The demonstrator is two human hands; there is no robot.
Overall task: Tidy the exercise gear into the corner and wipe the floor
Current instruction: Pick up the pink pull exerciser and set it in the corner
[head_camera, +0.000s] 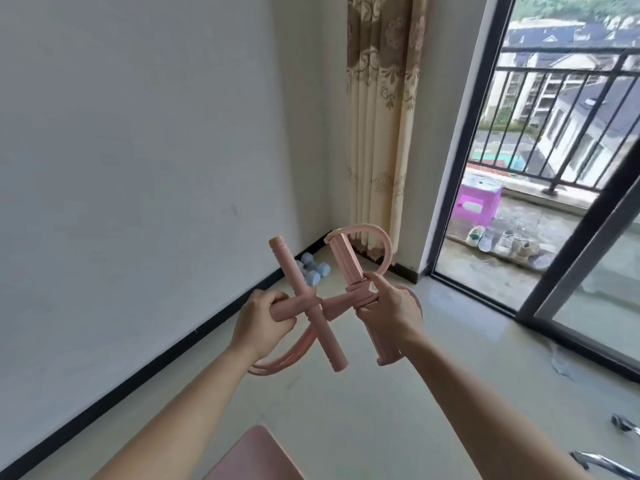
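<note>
Along the left runs a bare white wall (138, 150) with a black skirting (156, 355) at its foot, down to the pale tiled floor (398, 410). The person stands with both arms out, holding a pink pull-rope exerciser (332, 306) up in the air between the hands. The left hand (263, 323) is closed around the end of one pink bar, fingers wrapped tight; a second bar crosses it just beside the knuckles, and the elastic cords loop down below the wrist. Beyond it, on the floor in the corner against the skirting, lie pale blue dumbbells (313, 270). The right hand (391, 306) grips the foot-pedal piece at its middle, fingers pinched on it, with the pink strap arching above. Behind hangs a cream patterned curtain (381, 133). To the right, an open sliding door (571, 271) shows a balcony with a purple stool (479, 204), a row of shoes (509, 245) and a railing (571, 98).
</note>
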